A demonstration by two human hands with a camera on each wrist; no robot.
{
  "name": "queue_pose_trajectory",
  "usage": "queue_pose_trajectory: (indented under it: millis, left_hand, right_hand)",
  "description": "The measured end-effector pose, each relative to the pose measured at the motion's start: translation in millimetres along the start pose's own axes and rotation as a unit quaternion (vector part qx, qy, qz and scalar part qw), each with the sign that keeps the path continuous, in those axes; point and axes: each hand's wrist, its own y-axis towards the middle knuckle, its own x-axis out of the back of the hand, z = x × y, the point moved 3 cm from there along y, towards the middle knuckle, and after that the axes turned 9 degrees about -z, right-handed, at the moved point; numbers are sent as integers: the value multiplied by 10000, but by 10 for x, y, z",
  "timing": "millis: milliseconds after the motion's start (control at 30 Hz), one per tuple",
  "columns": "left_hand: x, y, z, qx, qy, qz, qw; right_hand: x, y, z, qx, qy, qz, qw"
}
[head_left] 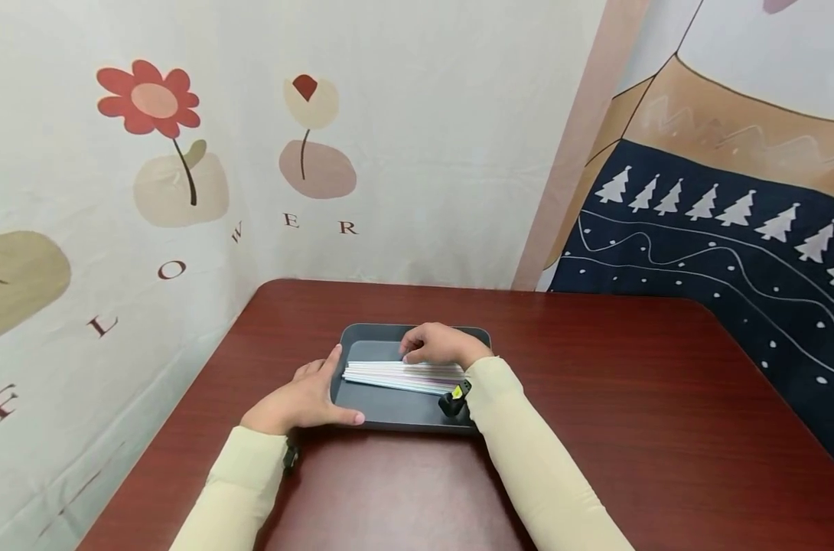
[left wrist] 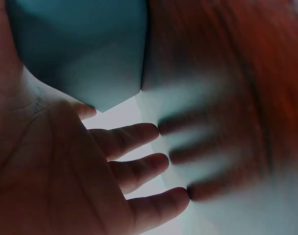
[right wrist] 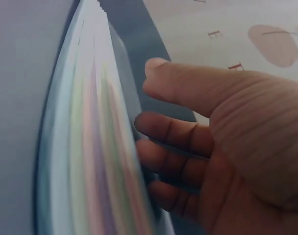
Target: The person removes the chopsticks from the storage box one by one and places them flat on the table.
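Observation:
In the head view, a dark grey tray lies on the table. Inside it is a row of long, thin pastel strips; whether they are straws or sheet edges I cannot tell. My left hand stands at the tray's left end, thumb by the near rim, index finger along the left side. The left wrist view shows that hand's fingers fairly straight, tips down at the table, beside the tray. Over the tray's far half, my right hand is loosely bent. In the right wrist view its thumb and fingers are apart, close beside the strips.
The reddish-brown tabletop extends around the tray. Behind it hangs a pale cloth printed with flowers and letters, and a dark blue cloth with white trees is on the right. A small black device sits at the right wrist.

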Motion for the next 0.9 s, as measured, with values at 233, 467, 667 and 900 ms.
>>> queue_pose_trajectory:
  millis: [233, 467, 667, 900]
  left_hand:
    - [0, 8, -13, 71, -69, 148, 9998]
    - [10, 37, -18, 131, -162, 250, 9995]
    - [26, 45, -22, 198, -159, 317, 9992]
    - [6, 73, -34, 215, -37, 314, 9993]
  right_hand:
    - [-52, -19, 3, -15, 37, -106, 9999]
    - [-70, -6, 4, 137, -121, -81, 9998]
    - [-98, 33, 3, 369, -390, -188, 9984]
    - [-106, 22, 23, 497, -751, -392, 9952]
